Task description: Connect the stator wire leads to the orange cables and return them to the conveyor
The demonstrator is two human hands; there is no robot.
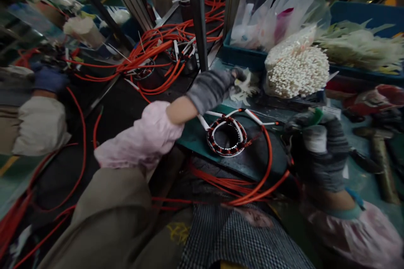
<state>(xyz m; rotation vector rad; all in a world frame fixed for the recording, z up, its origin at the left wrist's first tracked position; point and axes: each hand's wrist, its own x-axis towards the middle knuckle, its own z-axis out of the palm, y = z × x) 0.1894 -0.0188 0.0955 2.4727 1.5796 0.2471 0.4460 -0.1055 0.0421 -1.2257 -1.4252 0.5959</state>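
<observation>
My left hand (213, 89), in a grey striped glove, reaches over the green bench to a small heap of pale translucent strips (245, 89). Its fingertips are at the heap, too smeared to show whether they grip a strip. My right hand (323, 151), also gloved, with white tape round one finger, is closed at the right. A green piece (316, 116) shows at its fingers; what it belongs to is hidden. Between my hands a ring-shaped wound stator (211, 139) lies on the bench, with white sleeves and thick orange cables (269, 155) coming from it.
A bundle of thin white tubes (296, 73) and blue bins (350, 12) of bags and strips stand behind. A hammer (383, 164) lies at the right. Orange cables (154, 50) pile up beyond a dark post (198, 17). A co-worker's gloved hand (49, 76) is at the left.
</observation>
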